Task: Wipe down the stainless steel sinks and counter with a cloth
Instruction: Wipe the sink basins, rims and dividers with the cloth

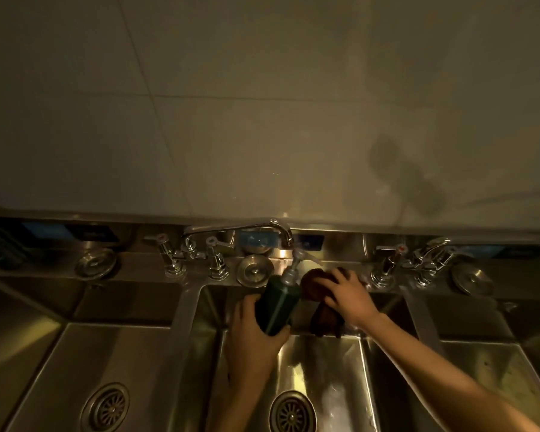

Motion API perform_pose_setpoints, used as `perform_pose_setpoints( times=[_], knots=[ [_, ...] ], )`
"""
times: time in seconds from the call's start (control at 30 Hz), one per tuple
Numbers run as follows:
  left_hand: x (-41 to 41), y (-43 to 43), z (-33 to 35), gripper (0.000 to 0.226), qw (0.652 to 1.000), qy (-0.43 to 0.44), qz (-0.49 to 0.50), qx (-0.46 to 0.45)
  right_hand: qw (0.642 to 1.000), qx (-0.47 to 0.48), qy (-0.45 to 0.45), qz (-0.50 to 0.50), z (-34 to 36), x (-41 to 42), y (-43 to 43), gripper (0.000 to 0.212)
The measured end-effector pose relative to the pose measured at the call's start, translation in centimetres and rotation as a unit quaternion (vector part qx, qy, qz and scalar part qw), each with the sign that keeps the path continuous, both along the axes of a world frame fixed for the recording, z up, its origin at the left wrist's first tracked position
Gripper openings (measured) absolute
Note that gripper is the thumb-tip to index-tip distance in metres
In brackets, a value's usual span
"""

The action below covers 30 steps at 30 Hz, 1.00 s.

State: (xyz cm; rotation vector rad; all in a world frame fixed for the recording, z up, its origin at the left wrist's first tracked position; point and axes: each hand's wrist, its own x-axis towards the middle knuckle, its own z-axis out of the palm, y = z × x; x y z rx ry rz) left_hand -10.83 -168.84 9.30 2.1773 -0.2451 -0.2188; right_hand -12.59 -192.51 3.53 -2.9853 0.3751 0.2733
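A row of stainless steel sinks fills the lower view; the middle sink (340, 400) lies below my hands. My left hand (253, 338) grips a dark green pump bottle (278, 302), tilted with its silver pump head toward the back ledge. My right hand (346, 294) presses a dark brown cloth (314, 283) onto the back ledge (328, 265) behind the middle sink, fingers curled over it. Part of the cloth hangs down the sink's back wall.
A swivel faucet (240, 230) with two taps stands between the left sink (75, 369) and the middle one. A second faucet set (418, 260) is at the right, by the right sink (496, 369). Round metal drain plugs (255, 270) lie on the ledge. A tiled wall rises behind.
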Motion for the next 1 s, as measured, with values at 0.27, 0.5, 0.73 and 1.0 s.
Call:
perform_pose_setpoints(
  times=[0.27, 0.5, 0.73, 1.0],
  knots=[
    [1.7, -5.9, 4.4, 0.066, 0.995, -0.037, -0.012, -0.094, 0.987, -0.052, 0.076, -0.129, 1.6, -8.2, -7.0, 0.048],
    [2.6, -12.0, 6.1, 0.064, 0.978, 0.028, -0.021, -0.205, 0.957, 0.088, 0.089, -0.261, 2.0, -11.3, -9.8, 0.047],
    [3.2, -18.0, 6.0, 0.068, 0.969, 0.060, 0.012, -0.239, 0.964, 0.082, 0.081, -0.239, 1.3, -12.2, -8.6, 0.051],
    [3.1, -21.8, 4.6, 0.070, 0.976, 0.066, 0.014, -0.207, 0.970, 0.115, 0.171, -0.131, 1.2, -12.1, -10.5, 0.115]
  ],
)
